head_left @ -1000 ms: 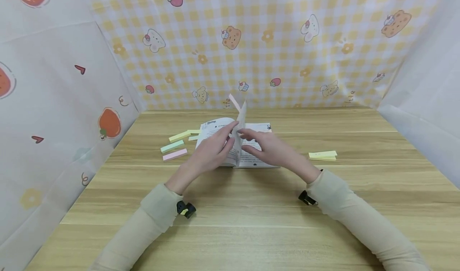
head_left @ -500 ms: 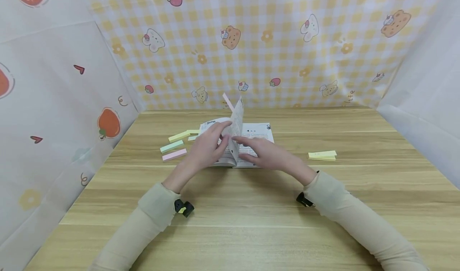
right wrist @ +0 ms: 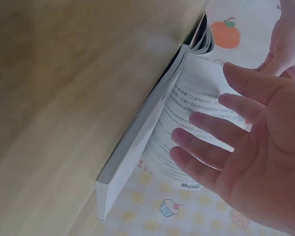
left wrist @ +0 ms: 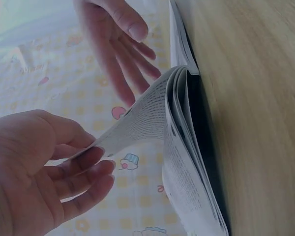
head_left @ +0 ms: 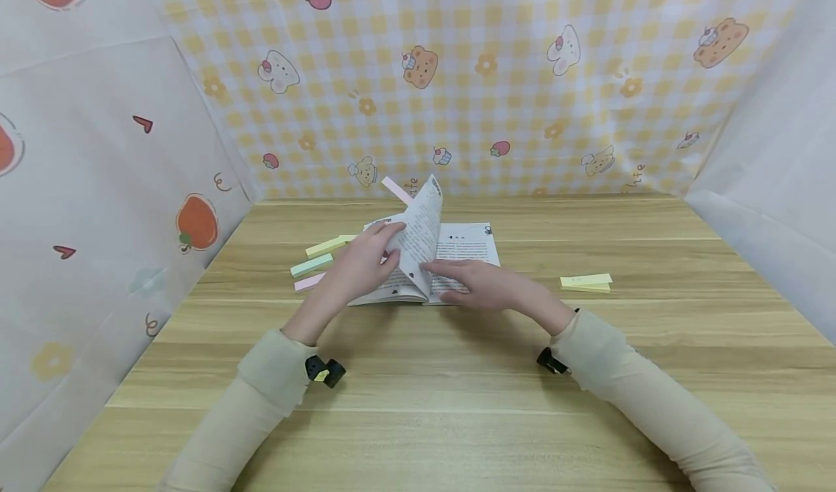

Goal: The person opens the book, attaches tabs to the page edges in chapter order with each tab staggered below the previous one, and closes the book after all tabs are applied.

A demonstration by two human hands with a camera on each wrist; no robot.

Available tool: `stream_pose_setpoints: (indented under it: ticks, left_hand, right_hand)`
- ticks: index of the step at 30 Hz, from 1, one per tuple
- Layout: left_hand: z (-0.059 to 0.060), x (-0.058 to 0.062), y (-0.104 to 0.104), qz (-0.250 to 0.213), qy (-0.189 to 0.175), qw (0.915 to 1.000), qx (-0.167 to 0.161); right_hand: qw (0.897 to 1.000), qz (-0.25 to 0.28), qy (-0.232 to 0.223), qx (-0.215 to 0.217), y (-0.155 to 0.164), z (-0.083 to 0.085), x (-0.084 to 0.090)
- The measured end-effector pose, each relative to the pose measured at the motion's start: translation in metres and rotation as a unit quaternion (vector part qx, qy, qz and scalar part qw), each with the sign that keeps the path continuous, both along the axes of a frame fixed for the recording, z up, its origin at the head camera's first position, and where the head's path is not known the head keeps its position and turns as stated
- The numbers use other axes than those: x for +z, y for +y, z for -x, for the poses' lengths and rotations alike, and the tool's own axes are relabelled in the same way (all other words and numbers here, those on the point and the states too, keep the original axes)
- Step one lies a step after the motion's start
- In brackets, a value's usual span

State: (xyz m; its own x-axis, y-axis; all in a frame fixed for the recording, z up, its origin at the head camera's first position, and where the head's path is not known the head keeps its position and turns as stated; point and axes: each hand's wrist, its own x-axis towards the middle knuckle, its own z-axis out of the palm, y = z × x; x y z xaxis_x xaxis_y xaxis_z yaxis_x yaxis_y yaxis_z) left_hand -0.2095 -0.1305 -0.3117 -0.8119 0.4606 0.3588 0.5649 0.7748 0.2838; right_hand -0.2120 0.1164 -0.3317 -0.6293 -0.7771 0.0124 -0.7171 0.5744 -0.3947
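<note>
An open book (head_left: 473,239) lies at the back middle of the table. My left hand (head_left: 362,260) pinches the free edge of one raised page (head_left: 423,223) between thumb and fingers; in the left wrist view that page (left wrist: 142,115) curves up from the spine. A pink sticky strip (head_left: 397,189) juts from the page's top. Over the right-hand side of the book hovers my right hand (head_left: 486,285), its fingertips close to the lifted page. The right wrist view has this hand (right wrist: 265,142) with straight, spread fingers, holding nothing.
Left of the book lie sticky-note pads: yellow (head_left: 325,247), green (head_left: 311,265) and pink (head_left: 309,282), the pink one partly behind the left hand. Another yellow pad (head_left: 585,282) lies to the right. A checked cloth (head_left: 483,115) hangs behind the table (head_left: 444,419).
The left hand has drawn the page leftward and down, so it leans further over the left side with its pink strip. The right hand has come slightly lower, over the right-hand page.
</note>
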Motion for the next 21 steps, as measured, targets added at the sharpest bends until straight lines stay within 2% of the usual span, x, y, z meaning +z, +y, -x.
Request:
stream_pose_setpoints:
  ticks: [11, 21]
  left_hand:
    - [0.0001, 0.0048, -0.0054, 0.041, -0.020, 0.9986, 0.027]
    - [-0.0011, 0.0058, -0.0099, 0.134, -0.057, 0.9875, 0.060]
  right_hand:
    - [1.000, -0.026, -0.009, 0.001, -0.0042, 0.0045, -0.0003]
    - [0.999, -0.047, -0.014, -0.006, -0.0093, 0.0051, 0.0002]
